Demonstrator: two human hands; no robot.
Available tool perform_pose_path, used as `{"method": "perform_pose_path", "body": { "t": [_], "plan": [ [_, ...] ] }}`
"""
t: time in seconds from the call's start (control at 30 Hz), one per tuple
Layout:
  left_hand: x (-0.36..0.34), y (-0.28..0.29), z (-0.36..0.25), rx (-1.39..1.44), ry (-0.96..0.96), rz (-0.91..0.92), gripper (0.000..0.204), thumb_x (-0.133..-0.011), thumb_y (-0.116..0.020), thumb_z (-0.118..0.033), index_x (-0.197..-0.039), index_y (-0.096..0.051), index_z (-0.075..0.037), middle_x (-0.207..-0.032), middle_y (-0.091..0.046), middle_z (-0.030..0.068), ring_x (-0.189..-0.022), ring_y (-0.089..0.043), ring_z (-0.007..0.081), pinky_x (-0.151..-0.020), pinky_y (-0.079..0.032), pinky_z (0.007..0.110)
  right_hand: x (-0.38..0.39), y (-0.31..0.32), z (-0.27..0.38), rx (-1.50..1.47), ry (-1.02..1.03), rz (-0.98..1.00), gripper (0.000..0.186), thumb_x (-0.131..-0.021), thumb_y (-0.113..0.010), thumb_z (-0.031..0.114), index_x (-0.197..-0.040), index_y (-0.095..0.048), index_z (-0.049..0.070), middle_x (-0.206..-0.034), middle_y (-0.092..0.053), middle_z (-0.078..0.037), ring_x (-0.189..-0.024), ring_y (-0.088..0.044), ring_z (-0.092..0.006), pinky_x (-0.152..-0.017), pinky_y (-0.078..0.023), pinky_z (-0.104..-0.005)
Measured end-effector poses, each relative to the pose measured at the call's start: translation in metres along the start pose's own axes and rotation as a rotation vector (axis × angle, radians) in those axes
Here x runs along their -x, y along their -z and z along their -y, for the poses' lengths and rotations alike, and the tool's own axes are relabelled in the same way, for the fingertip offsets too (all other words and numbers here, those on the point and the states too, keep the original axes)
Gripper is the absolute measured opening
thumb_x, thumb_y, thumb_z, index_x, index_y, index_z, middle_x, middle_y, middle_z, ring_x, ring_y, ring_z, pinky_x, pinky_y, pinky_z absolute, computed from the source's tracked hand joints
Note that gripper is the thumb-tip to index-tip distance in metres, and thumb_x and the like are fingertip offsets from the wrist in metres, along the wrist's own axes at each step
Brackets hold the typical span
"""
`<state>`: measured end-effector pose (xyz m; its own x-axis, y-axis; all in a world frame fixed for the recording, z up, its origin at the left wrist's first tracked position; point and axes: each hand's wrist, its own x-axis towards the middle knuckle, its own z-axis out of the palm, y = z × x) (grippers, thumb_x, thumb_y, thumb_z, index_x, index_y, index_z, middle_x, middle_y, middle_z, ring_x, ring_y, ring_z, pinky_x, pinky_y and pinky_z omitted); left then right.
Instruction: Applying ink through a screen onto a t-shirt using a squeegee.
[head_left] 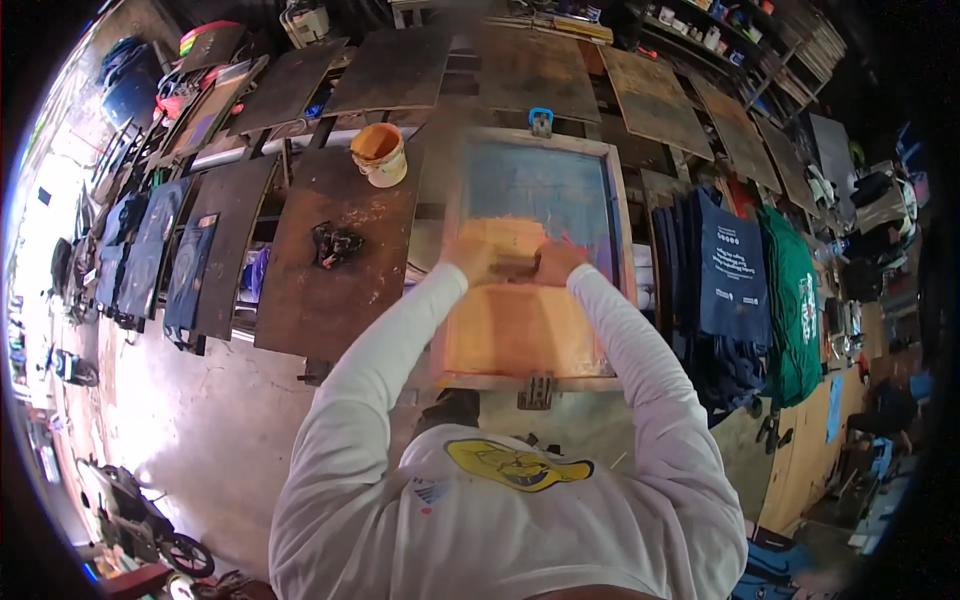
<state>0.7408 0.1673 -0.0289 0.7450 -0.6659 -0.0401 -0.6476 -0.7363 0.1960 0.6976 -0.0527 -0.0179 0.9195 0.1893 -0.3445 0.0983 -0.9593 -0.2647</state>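
A framed printing screen [615, 190] with a blue mesh is in front of me, clamped at its near and far edges, with orange ink [520, 330] spread over its lower part. My left hand [474, 255] and my right hand [560, 258] are closed on the two sides of a squeegee [516, 264], held crosswise over the middle of the screen; its blade is partly hidden.
A board [300, 290] on my left holds a paint-stained bucket [385, 165] and a dark bunched cloth [337, 243]. Dark navy garments [725, 270] and green ones [790, 300] hang on my right. Rows of boards and cluttered shelves [700, 30] lie beyond.
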Motion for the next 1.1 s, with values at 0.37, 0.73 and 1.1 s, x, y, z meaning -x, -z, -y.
{"method": "perform_pose_path", "body": {
  "t": [0.37, 0.73, 1.1],
  "plan": [
    [-0.132, 0.024, 0.061, -0.045, 0.065, 0.115, 0.032, -0.085, -0.067, -0.042, -0.102, -0.074, -0.015, -0.102, -0.072, 0.0126, -0.098, -0.069, 0.0322, -0.083, -0.055, 0.044, -0.133, 0.034, -0.056, 0.105, -0.089, -0.258, 0.056, -0.074, -0.069, 0.065, -0.083, -0.072, 0.011, -0.09, -0.071, -0.017, -0.086, -0.068, -0.0378, -0.079, -0.054, -0.048],
    [-0.065, -0.03, 0.04, 0.016, 0.046, 0.03, 0.045, -0.079, -0.071, -0.051, -0.097, -0.068, -0.01, -0.096, -0.071, 0.0143, -0.092, -0.068, 0.0342, -0.079, -0.054, 0.045, -0.063, -0.02, -0.03, 0.035, -0.108, -0.259, 0.018, -0.075, -0.063, 0.025, -0.081, -0.07, 0.01, -0.083, -0.07, -0.02, -0.082, -0.069, -0.0392, -0.078, -0.055, -0.0483],
    [0.054, -0.033, -0.016, 0.125, -0.04, -0.071, 0.042, -0.078, -0.074, -0.047, -0.093, -0.07, -0.009, -0.095, -0.071, 0.0154, -0.085, -0.069, 0.0354, -0.074, -0.054, 0.048, 0.028, -0.043, 0.001, 0.077, 0.129, -0.059, 0.022, -0.073, -0.066, 0.027, -0.081, -0.072, 0.008, -0.082, -0.071, -0.018, -0.079, -0.069, -0.037, -0.074, -0.055, -0.0463]
  ]
}}
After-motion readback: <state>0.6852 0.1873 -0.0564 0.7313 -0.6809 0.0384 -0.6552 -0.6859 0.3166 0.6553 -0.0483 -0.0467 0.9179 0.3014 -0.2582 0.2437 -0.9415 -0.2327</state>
